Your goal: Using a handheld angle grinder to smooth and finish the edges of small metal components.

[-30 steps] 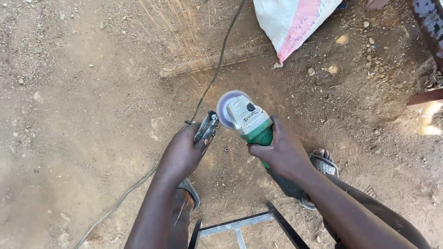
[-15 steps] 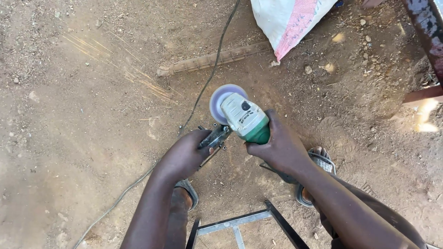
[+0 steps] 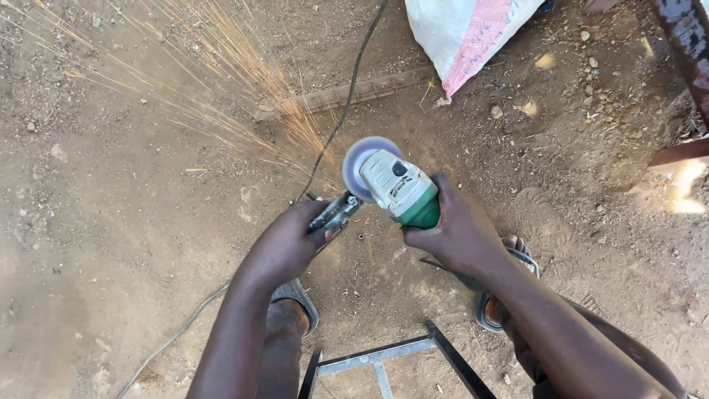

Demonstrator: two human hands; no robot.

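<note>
Right hand (image 3: 458, 233) clamped around the green-and-grey angle grinder (image 3: 402, 192), long axis running up-left from the palm, spinning grey disc (image 3: 360, 164) at the far end. Left hand (image 3: 288, 247) closed on a dark metal pliers-like tool (image 3: 336, 214), tip just beside and touching-close under the disc. Orange sparks (image 3: 221, 96) flung up-left over the brown dirt ground (image 3: 111, 258).

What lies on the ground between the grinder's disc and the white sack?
In the head view, bare dirt with small stones separates the grinder's disc from the white sack; the black cable runs just beside it.
</note>
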